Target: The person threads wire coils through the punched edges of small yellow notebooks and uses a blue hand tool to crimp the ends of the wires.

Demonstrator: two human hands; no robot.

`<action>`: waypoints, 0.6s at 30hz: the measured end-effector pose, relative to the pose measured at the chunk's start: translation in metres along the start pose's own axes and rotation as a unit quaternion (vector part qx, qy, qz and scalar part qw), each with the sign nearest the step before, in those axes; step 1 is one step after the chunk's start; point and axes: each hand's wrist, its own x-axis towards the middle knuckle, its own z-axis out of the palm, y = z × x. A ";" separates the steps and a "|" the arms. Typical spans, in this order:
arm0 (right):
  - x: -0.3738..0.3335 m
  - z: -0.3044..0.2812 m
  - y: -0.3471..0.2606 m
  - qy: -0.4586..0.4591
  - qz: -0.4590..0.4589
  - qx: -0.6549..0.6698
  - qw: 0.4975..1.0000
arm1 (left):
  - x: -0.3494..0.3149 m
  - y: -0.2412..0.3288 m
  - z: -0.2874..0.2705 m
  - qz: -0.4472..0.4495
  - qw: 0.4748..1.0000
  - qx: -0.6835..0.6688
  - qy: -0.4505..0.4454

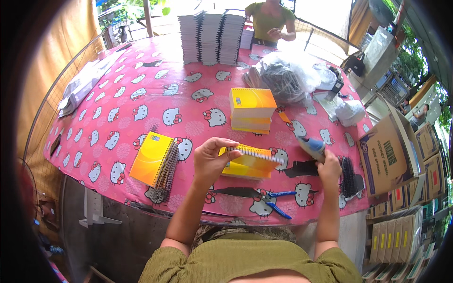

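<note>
My left hand [214, 158] pinches the end of a small yellow memo notebook [257, 159] with a light-coloured spiral coil along its edge. It is raised over another yellow notebook [245, 170] on the table. On the right, my right hand [329, 167] is closed round a blue-grey, tube-like object [311, 147], too blurred to name. Blue-handled pliers [278, 203] lie below, between my forearms. Yellow notebooks with dark coils [153, 160] are piled left of my left hand. Beyond my hands stands a stack of yellow-covered pads [253, 106], with no coil visible.
Tall stacks of coil-bound books [212, 37] stand at the far edge of the pink table [155, 101]. A bulging clear plastic bag [285, 78] lies at far right. Black coils [348, 177] lie near my right hand, beside a cardboard box [389, 153]. Another person [271, 21] stands opposite.
</note>
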 end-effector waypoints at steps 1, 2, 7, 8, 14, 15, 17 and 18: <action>-0.010 0.007 0.015 -0.046 0.018 -0.009 0.999 | -0.005 0.005 0.005 0.082 0.993 0.080 0.021; -0.026 0.009 0.016 0.030 -0.027 -0.024 0.999 | -0.007 0.022 0.014 0.163 0.973 0.159 0.039; -0.122 0.013 -0.035 -0.020 -0.252 0.125 0.959 | -0.031 0.026 0.023 0.247 0.904 0.343 -0.059; -0.137 0.018 -0.043 -0.076 -0.259 0.154 0.950 | -0.043 0.017 0.029 0.097 0.939 0.326 -0.038; -0.132 0.012 -0.059 -0.069 -0.258 0.299 0.916 | -0.058 0.006 0.034 0.133 0.944 0.303 -0.005; -0.130 -0.002 -0.071 -0.081 -0.250 0.362 0.894 | -0.059 0.007 0.034 0.135 0.943 0.303 -0.001; -0.127 -0.018 -0.094 -0.026 -0.279 0.341 0.897 | -0.059 0.009 0.035 0.135 0.946 0.295 0.003; -0.126 -0.023 -0.102 -0.011 -0.292 0.328 0.898 | -0.059 0.010 0.036 0.136 0.947 0.291 0.006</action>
